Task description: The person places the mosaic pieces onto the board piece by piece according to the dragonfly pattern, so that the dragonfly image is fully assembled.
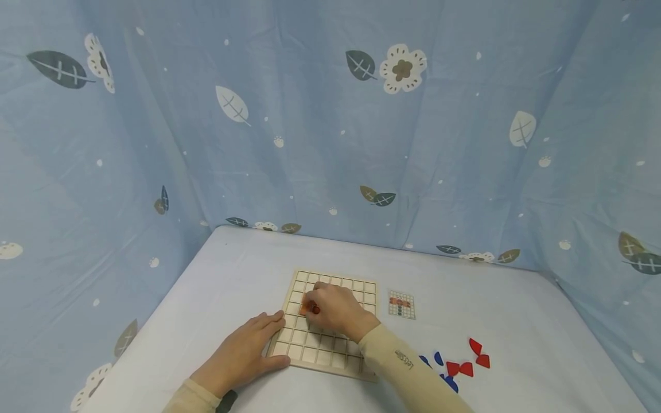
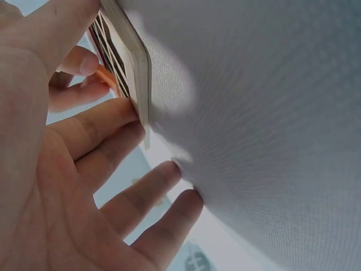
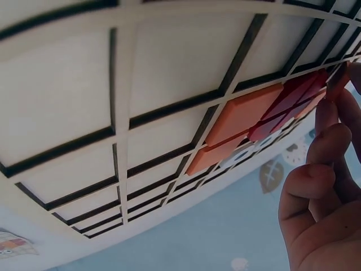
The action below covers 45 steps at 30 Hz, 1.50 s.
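A pale wooden board (image 1: 296, 350) divided into square cells lies on the white table. My left hand (image 1: 245, 351) rests at its left edge, thumb and fingertips touching the rim, fingers fairly straight. Over the board's upper left part, my right hand (image 1: 338, 308) pinches a small orange tile (image 3: 337, 83) between thumb and fingertips, close above the cells. Orange tiles (image 3: 236, 118) and dark red tiles (image 3: 293, 99) sit in cells beside it in the right wrist view. From the head view, the right hand hides most of these tiles.
A small pattern card (image 1: 401, 304) with a grid and coloured figure lies right of the board. Several red pieces (image 1: 466, 369) and blue pieces (image 1: 450, 383) are scattered near the right forearm. A blue patterned curtain (image 1: 330, 126) surrounds the table.
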Available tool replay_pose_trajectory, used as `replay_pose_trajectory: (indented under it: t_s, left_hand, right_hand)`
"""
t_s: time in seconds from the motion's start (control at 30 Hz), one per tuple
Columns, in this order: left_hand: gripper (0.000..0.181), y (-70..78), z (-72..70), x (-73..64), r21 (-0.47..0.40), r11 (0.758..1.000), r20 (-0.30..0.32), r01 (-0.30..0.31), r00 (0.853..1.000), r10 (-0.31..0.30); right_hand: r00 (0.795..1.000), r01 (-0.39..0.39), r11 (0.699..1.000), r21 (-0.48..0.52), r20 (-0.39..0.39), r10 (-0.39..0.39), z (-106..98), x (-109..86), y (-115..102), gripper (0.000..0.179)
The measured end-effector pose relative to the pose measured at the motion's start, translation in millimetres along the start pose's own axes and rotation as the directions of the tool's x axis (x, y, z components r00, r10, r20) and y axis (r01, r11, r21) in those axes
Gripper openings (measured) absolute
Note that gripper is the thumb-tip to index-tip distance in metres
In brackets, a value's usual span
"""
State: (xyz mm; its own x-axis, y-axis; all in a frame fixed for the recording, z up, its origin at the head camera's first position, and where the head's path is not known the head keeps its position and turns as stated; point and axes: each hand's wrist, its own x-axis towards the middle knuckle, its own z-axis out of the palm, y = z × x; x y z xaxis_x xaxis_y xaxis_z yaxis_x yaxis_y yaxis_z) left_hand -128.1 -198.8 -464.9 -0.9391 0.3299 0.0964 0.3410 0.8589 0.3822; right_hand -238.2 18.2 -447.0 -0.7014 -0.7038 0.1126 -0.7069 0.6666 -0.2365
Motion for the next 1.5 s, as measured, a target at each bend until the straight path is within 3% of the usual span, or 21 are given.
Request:
replay_pose_trajectory:
  t_s: [1.0,1.5]
  left_hand:
    - [0.081,-0.1,0.1,-2.3,0.005,1.0,-0.01,0.0,1.0,0.0]
    - [0.081,-1.1,2.5,-2.4,-0.003,1.0,-0.016,0.001,1.0,-0.001]
  right_hand:
    - [0.999,0.036,0.998,-0.044,-0.032,-0.038,4.8,2.5,-4.0,0.007]
    - [0.999,-0.052,0.998,-0.038,0.012,0.052,3.1,5.3,-8.5,0.003]
